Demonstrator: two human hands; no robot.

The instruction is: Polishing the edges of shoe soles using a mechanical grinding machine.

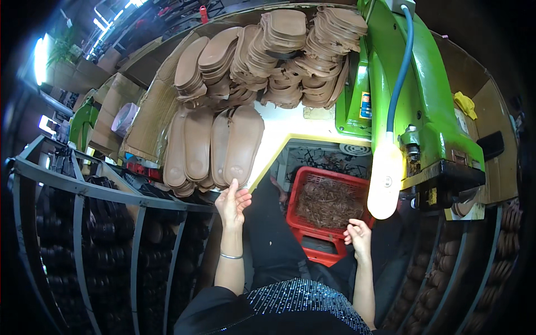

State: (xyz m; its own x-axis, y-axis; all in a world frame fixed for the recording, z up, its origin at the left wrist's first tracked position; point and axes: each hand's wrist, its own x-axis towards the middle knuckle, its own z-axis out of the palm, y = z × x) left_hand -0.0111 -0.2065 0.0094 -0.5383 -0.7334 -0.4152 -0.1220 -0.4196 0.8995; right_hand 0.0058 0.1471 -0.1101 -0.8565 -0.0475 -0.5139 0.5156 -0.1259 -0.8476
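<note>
My left hand (230, 206) is raised to the near end of a brown shoe sole (243, 142), its fingertips at the rounded edge and its fingers apart. Beside that sole lie more brown soles (196, 146) in low stacks, toes away from me. My right hand (359, 237) hangs to the right of a red plastic basket (325, 247), below a lit lamp (383, 190). Its fingers are loosely bent and apart, with nothing visible in them. Brown trimmed scraps (329, 204) fill the basket.
Taller piles of soles with ragged edges (285, 33) stand at the back of the white tabletop (276, 120). A green machine (427, 72) rises at the right. Cardboard (153, 114) walls the left side. Grey metal racks (81, 184) holding dark footwear curve around the left.
</note>
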